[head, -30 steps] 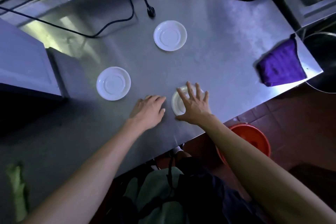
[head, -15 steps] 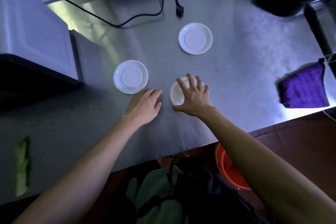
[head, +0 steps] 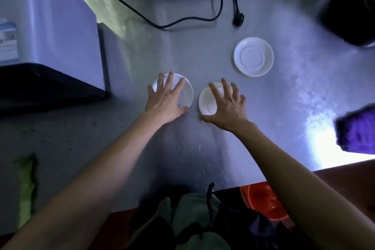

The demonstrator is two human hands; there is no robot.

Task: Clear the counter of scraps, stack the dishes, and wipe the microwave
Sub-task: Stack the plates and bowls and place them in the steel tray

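Note:
Three white saucers lie on the steel counter. My left hand rests with spread, straight fingers on the left saucer, beside the microwave. My right hand spans the middle saucer, fingertips at its far rim and thumb at its near rim. The two saucers sit almost edge to edge. The third saucer lies alone farther back on the right. A green vegetable scrap lies at the near left of the counter.
A purple cloth lies at the right edge. A black cord and its plug trail along the back. A dark pot stands at the back right. An orange bucket sits on the floor below the counter edge.
My left hand has moved from the bare counter onto the left saucer. The saucer under my right hand now sits closer to the left one. The view has shifted to the left.

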